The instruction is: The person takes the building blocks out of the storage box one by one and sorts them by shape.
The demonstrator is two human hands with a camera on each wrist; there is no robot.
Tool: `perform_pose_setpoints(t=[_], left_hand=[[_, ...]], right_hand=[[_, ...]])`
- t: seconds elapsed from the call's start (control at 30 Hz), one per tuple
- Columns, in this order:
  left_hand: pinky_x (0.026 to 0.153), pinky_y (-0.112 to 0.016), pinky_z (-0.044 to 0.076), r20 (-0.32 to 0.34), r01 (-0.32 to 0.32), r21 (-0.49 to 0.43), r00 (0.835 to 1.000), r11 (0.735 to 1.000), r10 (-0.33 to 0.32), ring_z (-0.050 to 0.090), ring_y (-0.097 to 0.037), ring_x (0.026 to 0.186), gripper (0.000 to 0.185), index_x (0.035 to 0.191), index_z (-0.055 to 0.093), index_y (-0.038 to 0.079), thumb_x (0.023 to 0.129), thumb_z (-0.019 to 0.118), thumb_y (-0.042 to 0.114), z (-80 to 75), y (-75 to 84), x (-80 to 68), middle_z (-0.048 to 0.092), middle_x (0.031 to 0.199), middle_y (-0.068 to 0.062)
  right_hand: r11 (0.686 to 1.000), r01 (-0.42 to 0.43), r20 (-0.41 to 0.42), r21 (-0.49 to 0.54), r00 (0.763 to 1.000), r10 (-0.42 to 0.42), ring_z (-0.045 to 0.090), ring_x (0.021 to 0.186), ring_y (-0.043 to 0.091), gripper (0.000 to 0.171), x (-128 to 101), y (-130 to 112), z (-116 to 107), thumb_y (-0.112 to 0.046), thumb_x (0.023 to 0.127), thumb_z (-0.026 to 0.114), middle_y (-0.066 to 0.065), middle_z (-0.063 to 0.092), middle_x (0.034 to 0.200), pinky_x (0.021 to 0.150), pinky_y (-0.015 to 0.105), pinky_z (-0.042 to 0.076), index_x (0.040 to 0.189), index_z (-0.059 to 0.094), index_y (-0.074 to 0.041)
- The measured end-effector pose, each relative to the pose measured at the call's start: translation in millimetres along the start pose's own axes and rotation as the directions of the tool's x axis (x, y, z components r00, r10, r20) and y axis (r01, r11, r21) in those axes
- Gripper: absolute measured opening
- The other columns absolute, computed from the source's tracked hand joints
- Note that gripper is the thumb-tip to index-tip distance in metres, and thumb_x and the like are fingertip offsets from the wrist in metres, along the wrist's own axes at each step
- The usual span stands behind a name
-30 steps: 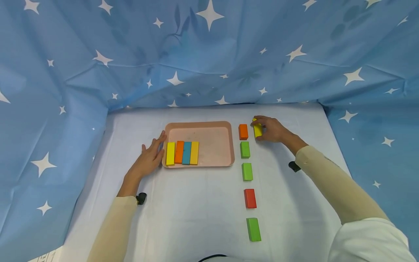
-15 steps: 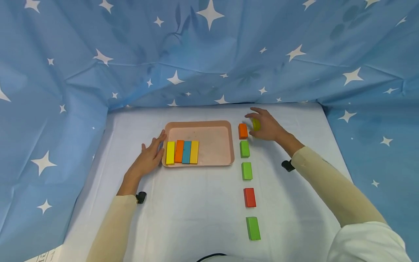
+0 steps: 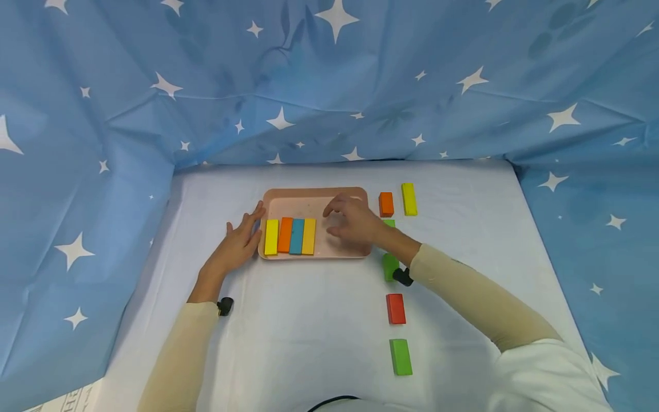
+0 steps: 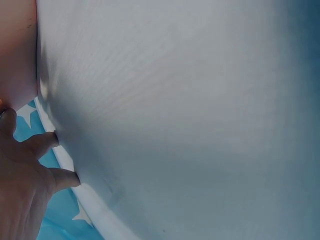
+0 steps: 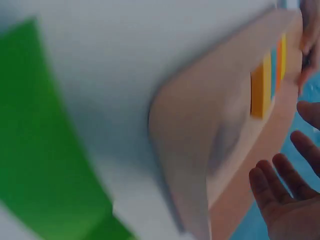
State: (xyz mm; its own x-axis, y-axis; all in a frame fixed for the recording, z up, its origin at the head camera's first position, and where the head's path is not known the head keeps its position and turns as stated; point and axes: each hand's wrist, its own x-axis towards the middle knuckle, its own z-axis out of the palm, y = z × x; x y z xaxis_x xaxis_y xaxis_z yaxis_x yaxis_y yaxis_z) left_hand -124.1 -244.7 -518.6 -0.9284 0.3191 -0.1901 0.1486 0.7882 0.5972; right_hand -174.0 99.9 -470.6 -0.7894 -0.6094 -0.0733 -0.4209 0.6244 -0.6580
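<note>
My left hand (image 3: 234, 246) rests at the left rim of a pink tray (image 3: 342, 256), fingers spread, fingertips right at the edge. Inside the tray, side by side, stand a yellow block (image 3: 271, 237), an orange block (image 3: 285, 234), a blue block (image 3: 297, 236) and an amber block (image 3: 309, 236). Over the tray's right half is my right hand (image 3: 355, 220), thumb and fingers apart with nothing between them. Its fingertips point toward the amber block, a small gap away. In the right wrist view the amber block (image 5: 260, 90) shows beyond the near tray wall.
Right of the tray runs a column of blocks: orange (image 3: 386, 204), green ones partly hidden under my right forearm, red (image 3: 396, 309) and green (image 3: 400, 357). A yellow block (image 3: 409, 199) stands farther right. A blue star-patterned cloth (image 3: 329, 86) encloses the table's back and sides.
My right hand has let go of the yellow block at the far right and moved left over the tray. The yellow block stays beside the orange one. My left hand keeps its place.
</note>
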Motion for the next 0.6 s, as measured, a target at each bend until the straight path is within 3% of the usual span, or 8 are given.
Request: perform_pose_setpoints(t=[0.27,0.6], left_hand=[[0.121,-0.076,-0.007,0.001,-0.003,-0.01,1.0,1.0,0.003,0.014,-0.049,0.158,0.061,0.169,0.013,0.027,0.114,0.037,0.034,0.6,-0.2,0.6,0.004,0.176,0.011],[0.12,-0.077,-0.007,-0.006,-0.009,-0.022,1.0,1.0,0.009,0.015,-0.05,0.158,0.06,0.169,0.015,0.025,0.114,0.038,0.032,1.0,-1.9,0.7,0.005,0.176,0.011]], right_hand=[[0.997,-0.055,0.099,-0.057,0.993,0.06,0.046,0.141,0.026,0.055,9,-20,46,-0.032,0.083,0.089,0.009,0.049,0.152,0.12,0.04,0.042,0.129,0.068,-0.011],[0.991,-0.04,0.107,-0.127,0.993,0.053,0.048,0.137,0.026,0.06,19,-26,56,-0.032,0.081,0.092,0.009,0.056,0.15,0.119,0.038,0.043,0.13,0.065,-0.009]])
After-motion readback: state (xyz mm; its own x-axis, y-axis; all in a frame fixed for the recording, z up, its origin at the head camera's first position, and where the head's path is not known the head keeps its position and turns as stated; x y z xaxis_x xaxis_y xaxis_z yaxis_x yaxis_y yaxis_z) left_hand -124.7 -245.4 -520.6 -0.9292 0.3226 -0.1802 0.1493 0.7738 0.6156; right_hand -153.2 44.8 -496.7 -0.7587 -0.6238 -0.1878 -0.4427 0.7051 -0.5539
